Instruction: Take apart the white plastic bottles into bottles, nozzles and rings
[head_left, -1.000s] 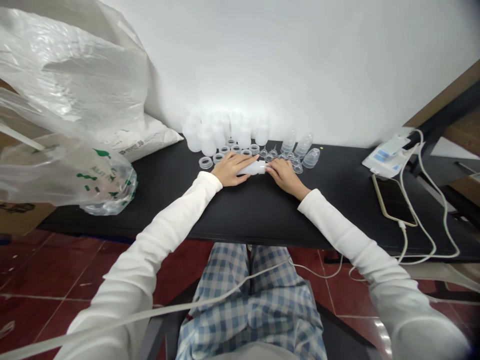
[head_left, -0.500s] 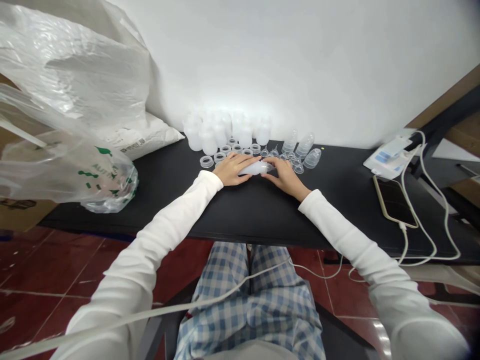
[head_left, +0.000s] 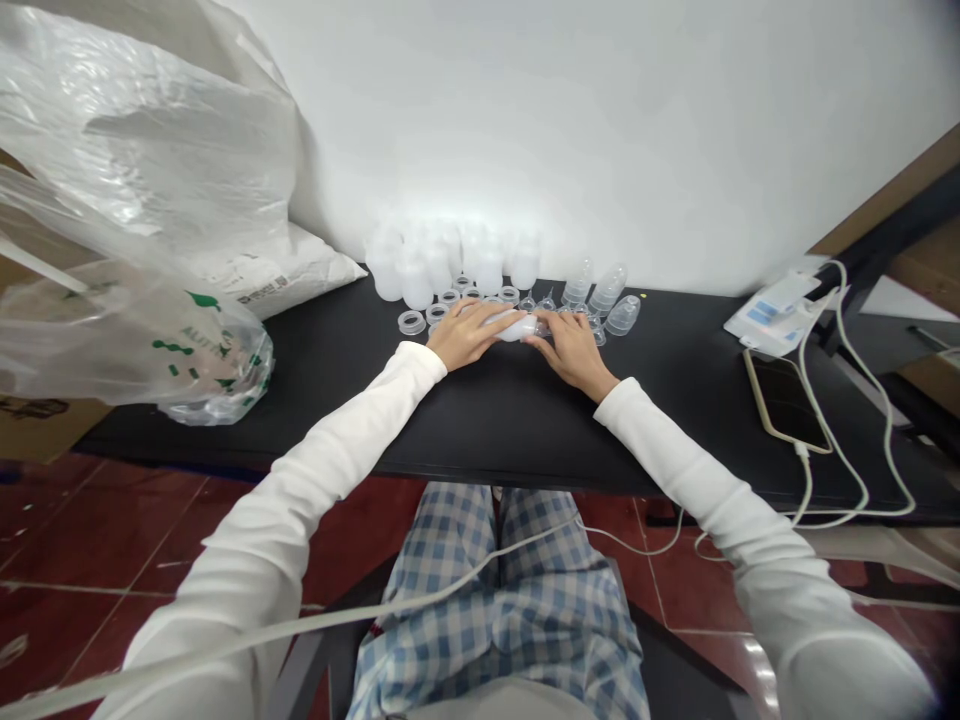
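Note:
A translucent white baby bottle (head_left: 514, 328) lies on its side between my hands, just over the black table. My left hand (head_left: 466, 334) is closed around its body. At the bottle's right end, the fingers of my right hand (head_left: 571, 348) grip a clear nipple and collar (head_left: 541, 327), partly hidden by the fingers. Behind my left hand stand several white bottles (head_left: 417, 280), with clear collar rings (head_left: 412, 322) in front of them. Beyond my right hand are small clear nipples (head_left: 547, 302) and clear domed caps (head_left: 622, 315).
Large white plastic sacks (head_left: 187, 130) and a clear printed bag (head_left: 210, 350) stand at the left. To the right, a phone (head_left: 786, 400) is plugged into a white cable (head_left: 810, 490), beside a white-and-blue packet (head_left: 776, 318). A cable crosses above my lap.
My right hand has turned slightly at the bottle's end, its fingers curling further over the nipple and collar. The bottle has tilted a little and shifted slightly right. My left hand keeps its hold.

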